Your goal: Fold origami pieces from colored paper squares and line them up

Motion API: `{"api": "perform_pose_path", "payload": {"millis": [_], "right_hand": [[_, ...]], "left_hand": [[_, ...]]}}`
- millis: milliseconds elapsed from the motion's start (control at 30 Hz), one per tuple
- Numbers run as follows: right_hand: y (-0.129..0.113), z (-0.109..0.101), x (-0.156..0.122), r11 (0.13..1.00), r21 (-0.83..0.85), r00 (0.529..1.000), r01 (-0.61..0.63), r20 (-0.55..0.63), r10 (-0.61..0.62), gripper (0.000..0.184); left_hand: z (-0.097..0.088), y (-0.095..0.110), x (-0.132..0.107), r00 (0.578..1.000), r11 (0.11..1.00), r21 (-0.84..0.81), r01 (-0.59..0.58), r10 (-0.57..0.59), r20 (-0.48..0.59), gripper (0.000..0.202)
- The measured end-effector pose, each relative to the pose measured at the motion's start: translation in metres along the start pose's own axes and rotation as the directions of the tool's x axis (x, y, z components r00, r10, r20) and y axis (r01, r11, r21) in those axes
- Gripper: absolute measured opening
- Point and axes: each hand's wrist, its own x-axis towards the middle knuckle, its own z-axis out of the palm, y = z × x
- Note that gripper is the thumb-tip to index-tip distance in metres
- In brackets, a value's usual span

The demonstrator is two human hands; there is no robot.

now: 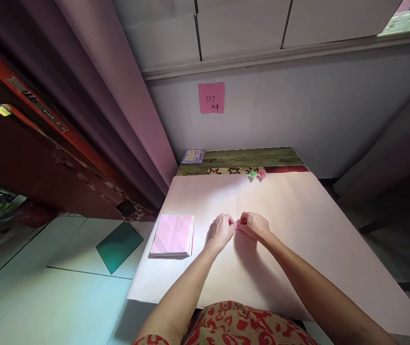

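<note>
Between my two hands is a small pink folded paper [237,225], pinched at both sides just above the pale table covering. My left hand [223,227] grips its left edge with thumb and fingertips. On its other side, my right hand [254,224] has fingers closed on the right edge. The fingers cover much of the paper, so its exact shape is hidden. Left of my hands lies a square stack of paper [173,235] with a pink diamond pattern on top.
A green folded paper piece [252,175] and a pink folded paper piece [261,174] sit at the covering's far edge. A small stack of packs [193,156] rests on the back left corner. A pink note [211,98] hangs on the wall. A green mat [119,247] lies on the floor.
</note>
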Motion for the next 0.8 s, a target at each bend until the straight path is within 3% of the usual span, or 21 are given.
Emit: {"api": "perform_pose_path", "payload": {"millis": [200, 333, 500, 633, 700, 800], "right_hand": [[0.006, 0.007, -0.015, 0.999, 0.036, 1.000, 0.002, -0.025, -0.002, 0.015], [0.007, 0.011, -0.018, 0.997, 0.080, 0.999, -0.002, -0.037, 0.005, 0.018], [0.007, 0.010, -0.020, 0.994, 0.101, 0.999, 0.028, -0.022, -0.026, 0.007], [0.012, 0.008, -0.020, 0.976, 0.206, 0.998, 0.064, -0.029, -0.059, 0.011], [0.016, 0.004, -0.019, 0.929, 0.363, 0.997, 0.078, -0.028, -0.073, 0.016], [0.016, -0.006, -0.021, 0.751, 0.650, 0.989, 0.111, 0.001, -0.147, 0.025]], "left_hand": [[0.000, -0.004, -0.011, 0.999, 0.996, -0.073, -0.041, 0.042, 0.010, 0.004], [0.000, -0.003, -0.012, 0.999, 0.995, -0.089, -0.035, 0.037, 0.026, 0.014], [0.000, -0.005, -0.011, 0.997, 0.994, -0.088, -0.070, 0.073, 0.035, 0.016], [0.003, -0.010, -0.011, 0.998, 0.972, -0.230, -0.052, 0.061, 0.031, 0.014], [0.004, -0.012, -0.011, 0.999, 0.911, -0.413, 0.010, 0.012, 0.049, 0.017], [0.002, -0.011, -0.009, 0.992, 0.667, -0.736, 0.117, -0.040, 0.121, 0.032]]}}
